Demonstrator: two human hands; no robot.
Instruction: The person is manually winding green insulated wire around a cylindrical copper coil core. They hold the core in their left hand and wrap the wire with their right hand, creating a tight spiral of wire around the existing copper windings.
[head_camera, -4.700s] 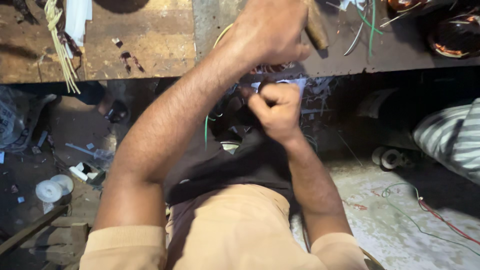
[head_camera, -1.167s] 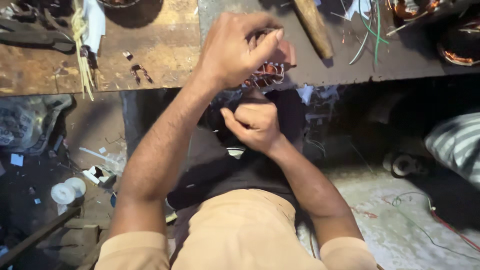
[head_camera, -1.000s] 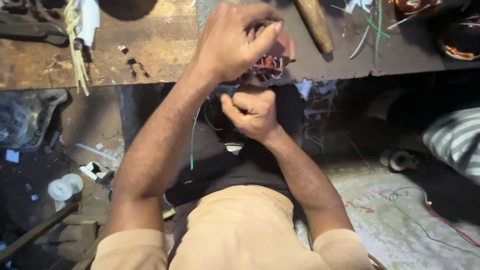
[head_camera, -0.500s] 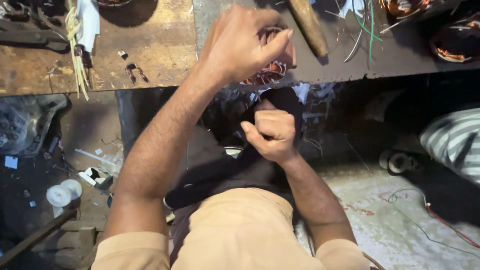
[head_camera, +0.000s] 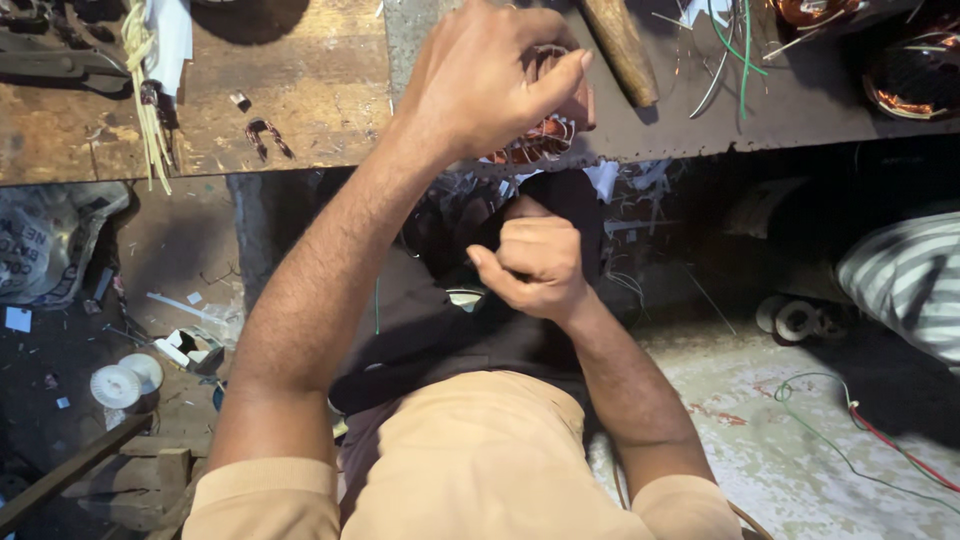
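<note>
My left hand (head_camera: 490, 85) reaches to the edge of the workbench (head_camera: 300, 95) and is closed over a copper-wound coil (head_camera: 545, 138), covering most of it. My right hand (head_camera: 535, 265) is a closed fist below the bench edge, over my dark lap and a little apart from the coil. I cannot see anything inside the fist. A thin green wire (head_camera: 377, 305) hangs beside my left forearm.
A wooden handle (head_camera: 620, 45) and loose wires (head_camera: 735, 50) lie on the bench to the right of the coil, and another copper winding (head_camera: 915, 80) sits at far right. White spools (head_camera: 118, 385) and scraps lie on the floor at left. A striped sleeve (head_camera: 905, 290) shows at right.
My right fist has dropped from just under the coil to lower over my lap. My left hand has stayed on the coil at the bench edge.
</note>
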